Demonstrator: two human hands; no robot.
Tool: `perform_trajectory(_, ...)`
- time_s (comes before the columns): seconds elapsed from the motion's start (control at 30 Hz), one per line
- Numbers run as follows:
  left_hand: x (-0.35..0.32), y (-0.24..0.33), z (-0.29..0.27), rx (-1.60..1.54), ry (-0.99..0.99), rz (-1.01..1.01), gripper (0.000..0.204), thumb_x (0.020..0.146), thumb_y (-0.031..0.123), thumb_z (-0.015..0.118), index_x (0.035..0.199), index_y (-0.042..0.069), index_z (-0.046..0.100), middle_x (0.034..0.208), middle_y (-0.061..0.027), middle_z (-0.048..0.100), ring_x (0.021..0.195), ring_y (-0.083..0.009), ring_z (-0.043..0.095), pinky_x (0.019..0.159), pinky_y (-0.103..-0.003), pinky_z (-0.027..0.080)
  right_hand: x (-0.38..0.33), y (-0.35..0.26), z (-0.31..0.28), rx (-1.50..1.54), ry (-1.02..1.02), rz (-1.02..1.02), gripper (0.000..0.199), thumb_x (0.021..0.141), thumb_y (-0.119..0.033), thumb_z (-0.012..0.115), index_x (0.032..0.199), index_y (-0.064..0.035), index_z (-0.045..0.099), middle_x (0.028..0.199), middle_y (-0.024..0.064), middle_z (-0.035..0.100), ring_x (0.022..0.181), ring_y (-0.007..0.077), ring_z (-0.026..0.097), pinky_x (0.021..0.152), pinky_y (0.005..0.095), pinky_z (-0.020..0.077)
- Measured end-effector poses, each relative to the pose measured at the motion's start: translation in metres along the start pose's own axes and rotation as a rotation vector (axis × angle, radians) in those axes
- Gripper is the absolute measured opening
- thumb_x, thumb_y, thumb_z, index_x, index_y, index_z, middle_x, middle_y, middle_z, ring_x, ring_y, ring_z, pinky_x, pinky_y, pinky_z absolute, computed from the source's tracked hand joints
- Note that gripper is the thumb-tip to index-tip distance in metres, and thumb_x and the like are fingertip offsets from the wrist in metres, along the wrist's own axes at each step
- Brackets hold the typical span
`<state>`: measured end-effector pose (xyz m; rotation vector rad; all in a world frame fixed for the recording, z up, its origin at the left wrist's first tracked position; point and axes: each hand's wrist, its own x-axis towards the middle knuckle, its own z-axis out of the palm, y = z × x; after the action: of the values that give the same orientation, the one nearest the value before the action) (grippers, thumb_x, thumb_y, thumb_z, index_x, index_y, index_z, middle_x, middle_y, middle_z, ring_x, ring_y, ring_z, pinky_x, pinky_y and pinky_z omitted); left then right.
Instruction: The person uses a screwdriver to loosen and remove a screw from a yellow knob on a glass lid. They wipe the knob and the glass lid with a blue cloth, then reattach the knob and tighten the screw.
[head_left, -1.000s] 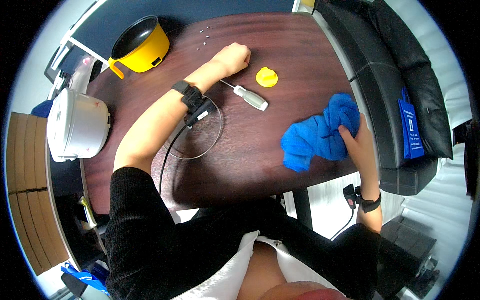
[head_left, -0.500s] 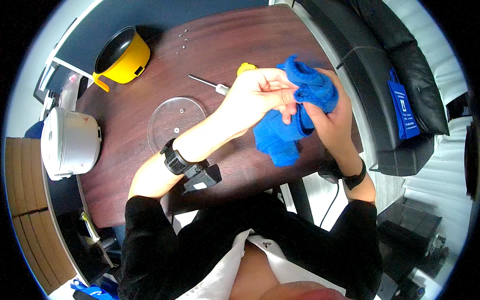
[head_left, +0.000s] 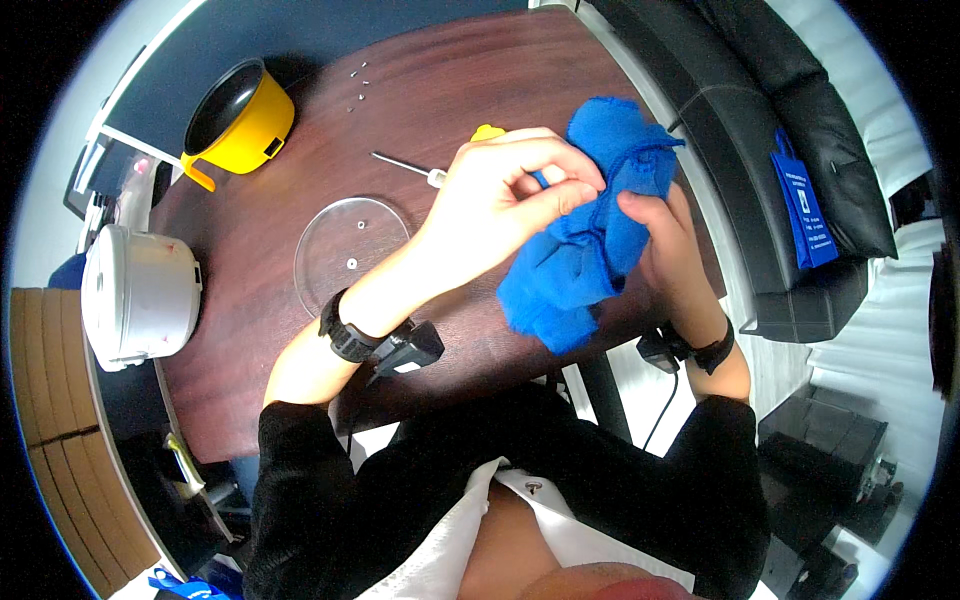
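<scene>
A crumpled blue cloth (head_left: 610, 215) is held up between my hands, over the right part of the dark wooden table (head_left: 260, 390). My left hand (head_left: 515, 195) pinches the cloth's near-left side between thumb and fingers. From the right, my right hand (head_left: 670, 240) grips it, thumb on top and fingers mostly hidden behind. Whether anything is wrapped inside the cloth cannot be seen. Left of my left forearm lies a round glass lid (head_left: 325, 245) with small metal pieces on it. A screwdriver (head_left: 405, 165) rests beyond, its handle partly behind my left hand.
A yellow pot (head_left: 250, 125) with a dark inside stands at the far left. Nearer on the left is a white rice cooker (head_left: 145, 295). Several small screws (head_left: 362, 82) lie at the back. A yellow piece (head_left: 487, 132) shows behind my left hand. A black sofa (head_left: 770, 130) borders the right.
The cloth has been opened out and turned, now spreading longer from upper right to lower left. My left hand has shifted slightly left, and the right thumb has moved along the cloth.
</scene>
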<state>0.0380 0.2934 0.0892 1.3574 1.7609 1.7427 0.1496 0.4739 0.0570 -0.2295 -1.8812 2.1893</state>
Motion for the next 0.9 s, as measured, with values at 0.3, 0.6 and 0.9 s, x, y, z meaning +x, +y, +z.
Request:
perform_trajectory(0.3,0.006,-0.015,0.005,0.107,0.106,0.123,0.015,0.081,0.007,0.075,0.095,0.006,0.069,0.090,0.0008,0.053,0.077,-0.0073,0.049,0.065,-0.021,0.043,0.006,0.006,0.006,0.708,-0.277,0.014,0.043,0.104,-0.035,0.036,0.122,-0.0019,0.058,0.116,0.0111,0.065,0.105,0.0170,0.064,0.094,0.0337,0.0496)
perform_trajectory(0.6,-0.001,-0.004,0.008,0.276,0.156,0.144,0.020,0.077,0.004,0.074,0.094,0.004,0.066,0.089,-0.0022,0.056,0.079,-0.0101,0.052,0.069,-0.024,0.046,0.005,0.004,0.015,0.200,-0.083,-0.049,0.028,0.102,-0.022,0.051,0.121,-0.0023,0.058,0.104,0.0027,0.064,0.091,0.0075,0.060,0.079,0.0234,0.0500)
perform_trajectory(0.9,-0.003,-0.011,0.006,0.318,0.191,0.174,0.021,0.075,0.008,0.077,0.093,0.003,0.067,0.083,-0.0033,0.055,0.069,-0.0127,0.050,0.062,-0.027,0.045,0.006,0.003,0.007,-0.064,-0.210,-0.080,0.028,0.100,-0.024,0.055,0.118,-0.0025,0.059,0.100,0.0010,0.064,0.088,0.0065,0.059,0.078,0.0234,0.0494)
